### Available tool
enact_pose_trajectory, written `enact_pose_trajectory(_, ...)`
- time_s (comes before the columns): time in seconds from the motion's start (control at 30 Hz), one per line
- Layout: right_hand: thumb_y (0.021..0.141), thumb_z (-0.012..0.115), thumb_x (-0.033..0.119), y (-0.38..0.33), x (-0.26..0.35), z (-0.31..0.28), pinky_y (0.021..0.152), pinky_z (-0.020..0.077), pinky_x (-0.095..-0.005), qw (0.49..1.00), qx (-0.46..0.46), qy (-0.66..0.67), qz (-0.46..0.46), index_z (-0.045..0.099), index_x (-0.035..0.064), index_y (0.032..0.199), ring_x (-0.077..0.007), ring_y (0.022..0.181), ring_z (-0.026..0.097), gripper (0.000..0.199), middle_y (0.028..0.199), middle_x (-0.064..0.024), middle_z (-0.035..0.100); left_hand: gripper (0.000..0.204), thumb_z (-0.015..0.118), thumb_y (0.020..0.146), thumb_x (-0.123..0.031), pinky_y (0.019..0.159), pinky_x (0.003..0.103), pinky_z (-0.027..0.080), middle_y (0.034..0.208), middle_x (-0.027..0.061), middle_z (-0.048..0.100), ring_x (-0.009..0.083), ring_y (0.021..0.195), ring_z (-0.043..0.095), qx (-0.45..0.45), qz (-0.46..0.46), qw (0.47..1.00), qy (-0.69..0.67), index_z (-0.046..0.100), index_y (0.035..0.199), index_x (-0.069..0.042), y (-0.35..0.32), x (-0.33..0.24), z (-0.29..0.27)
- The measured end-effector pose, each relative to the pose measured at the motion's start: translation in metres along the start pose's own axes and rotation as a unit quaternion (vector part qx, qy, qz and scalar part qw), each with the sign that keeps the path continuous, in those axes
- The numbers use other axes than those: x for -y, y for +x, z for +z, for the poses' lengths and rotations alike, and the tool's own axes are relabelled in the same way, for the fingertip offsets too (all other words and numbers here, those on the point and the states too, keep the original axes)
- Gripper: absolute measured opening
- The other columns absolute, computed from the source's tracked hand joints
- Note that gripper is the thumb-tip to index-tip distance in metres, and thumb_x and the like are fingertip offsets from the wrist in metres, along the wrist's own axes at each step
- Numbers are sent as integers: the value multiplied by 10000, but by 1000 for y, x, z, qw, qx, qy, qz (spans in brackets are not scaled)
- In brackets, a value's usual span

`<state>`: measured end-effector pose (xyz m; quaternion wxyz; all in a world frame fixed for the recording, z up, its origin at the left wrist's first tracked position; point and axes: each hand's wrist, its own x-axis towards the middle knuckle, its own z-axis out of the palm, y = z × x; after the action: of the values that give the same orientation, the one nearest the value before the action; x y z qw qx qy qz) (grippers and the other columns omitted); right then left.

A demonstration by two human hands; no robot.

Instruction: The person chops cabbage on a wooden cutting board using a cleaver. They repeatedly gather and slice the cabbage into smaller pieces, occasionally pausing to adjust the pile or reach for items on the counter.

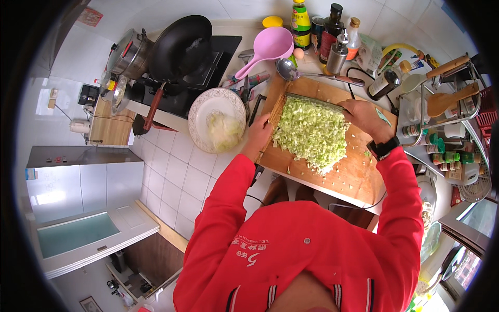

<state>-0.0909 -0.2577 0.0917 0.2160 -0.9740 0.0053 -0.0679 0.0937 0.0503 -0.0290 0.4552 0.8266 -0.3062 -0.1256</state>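
A heap of finely chopped pale green cabbage (312,132) covers much of the wooden cutting board (364,179). My right hand (365,118) is closed around the handle of a kitchen knife (315,102), whose blade lies along the far edge of the heap. The handle itself is mostly hidden by my fingers. At the board's left edge, my left hand (258,136) grips the wood, its fingertips by the cabbage's left side. Small loose bits are scattered on the board's near and right parts. Left of that hand, a patterned white plate (200,115) holds a pale leafy piece of cabbage (224,131).
A black wok (179,49) and a steel pot (130,54) stand on the stove at the far left. Behind the board are a pink ladle (273,44), a metal spoon (287,68), an egg (298,53) and several bottles. A rack (470,114) with utensils and spice jars stands right.
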Motion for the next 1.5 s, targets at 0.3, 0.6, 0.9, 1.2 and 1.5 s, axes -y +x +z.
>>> enact_pose_trajectory(0.3, 787, 622, 118, -63, 65, -9, 585, 516, -397, 986, -4, -164, 29, 642, 145, 1035, -296, 680, 625, 250, 780, -82, 573, 358, 553, 844, -150, 845, 418, 469, 1109, 180, 588, 363, 997, 574, -51, 13, 997, 60, 574, 1188, -50, -22, -2, 9)
enact_pose_trajectory(0.6, 896, 554, 174, -83, 135, 49, 689, 501, -495, 928, -75, 12, 365, 550, 5, 1135, -419, 790, 630, 293, 854, -246, 642, 458, 508, 848, -148, 799, 461, 479, 1098, 179, 553, 372, 969, 566, -41, 4, 984, 173, 497, 1291, -32, -23, -33, 7)
enact_pose_trajectory(0.9, 914, 528, 172, -83, 154, 83, 585, 509, -481, 933, -93, -40, 345, 542, 33, 1143, -391, 661, 631, 268, 769, -217, 639, 583, 517, 824, -133, 856, 437, 474, 1157, 159, 508, 346, 1056, 531, 3, 31, 980, 198, 407, 1389, -40, -21, -35, 9)
enact_pose_trajectory(1.2, 928, 499, 191, -46, 182, 95, 588, 527, -443, 925, -14, -72, 373, 503, 48, 1117, -363, 690, 645, 237, 844, -202, 642, 605, 538, 804, -123, 886, 419, 461, 1172, 157, 502, 344, 1088, 511, 5, 21, 981, 191, 405, 1387, -29, -18, -32, 13)
enact_pose_trajectory(1.5, 933, 531, 210, -23, 203, 104, 624, 489, -481, 896, -32, -18, 442, 483, 1, 1202, -405, 736, 622, 344, 823, -230, 632, 612, 546, 798, -122, 906, 440, 444, 1192, 175, 499, 366, 1074, 515, 2, 29, 981, 190, 404, 1386, -26, -23, -28, 15)
